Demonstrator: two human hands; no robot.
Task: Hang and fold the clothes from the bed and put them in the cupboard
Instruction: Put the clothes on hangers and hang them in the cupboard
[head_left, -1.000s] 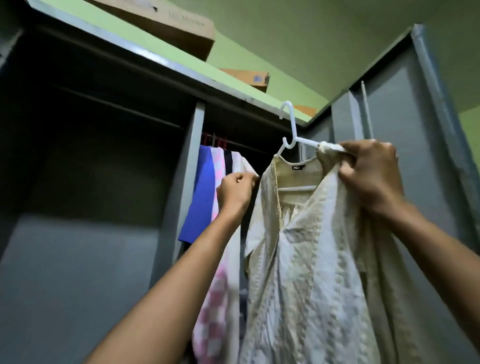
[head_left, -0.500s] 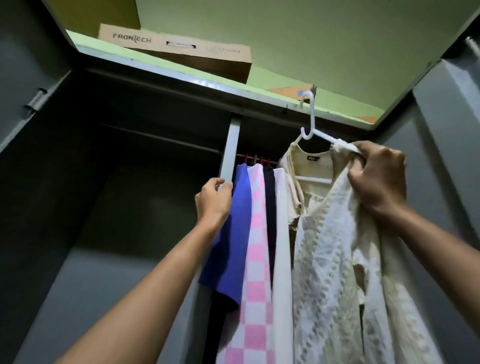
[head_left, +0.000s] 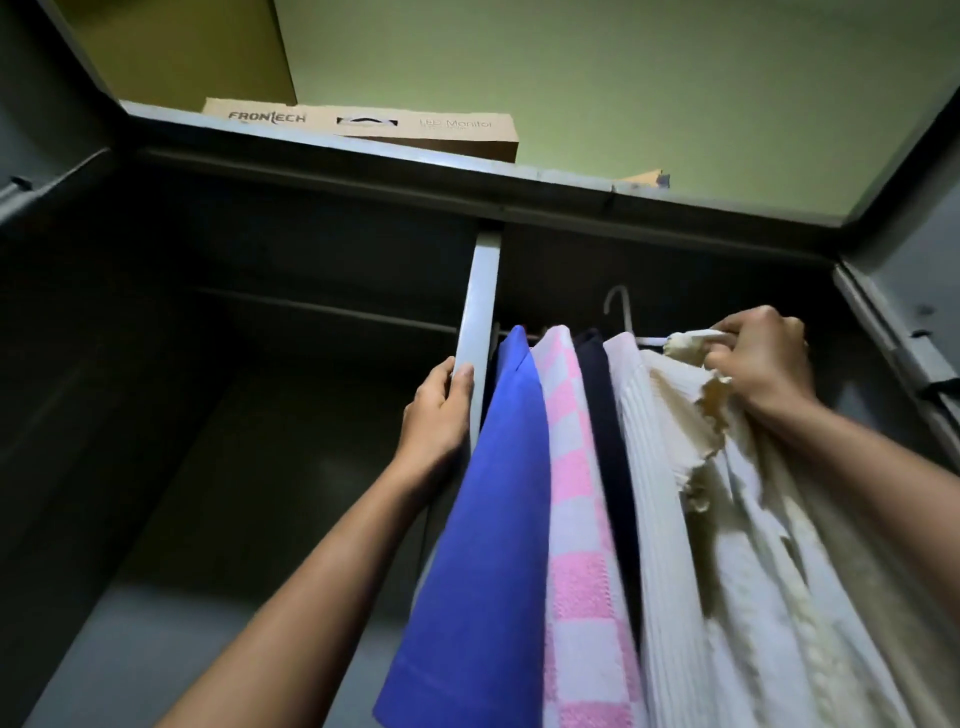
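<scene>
A cream embroidered garment (head_left: 743, 545) hangs on a white plastic hanger (head_left: 621, 312). My right hand (head_left: 761, 364) grips the hanger's arm and the garment's shoulder, with the hook inside the grey cupboard's right compartment, up by the rail. Whether the hook rests on the rail is hidden in the dark. My left hand (head_left: 441, 410) grips the cupboard's grey centre post (head_left: 480, 312). A blue garment (head_left: 478, 545), a pink checked one (head_left: 576, 519), a dark one (head_left: 605, 415) and a white ribbed one (head_left: 660, 519) hang side by side to the left of the cream garment.
The left compartment (head_left: 234, 441) is dark, with a bare rail (head_left: 322, 310) across it. Brown cardboard boxes (head_left: 363, 124) sit on the cupboard top. An open grey door (head_left: 904, 332) stands at the right, another door (head_left: 36, 171) at the left.
My right hand has carried the hanger with the cream garment from outside the cupboard's top edge into the right compartment. My left hand has left the hanging clothes and taken hold of the centre post.
</scene>
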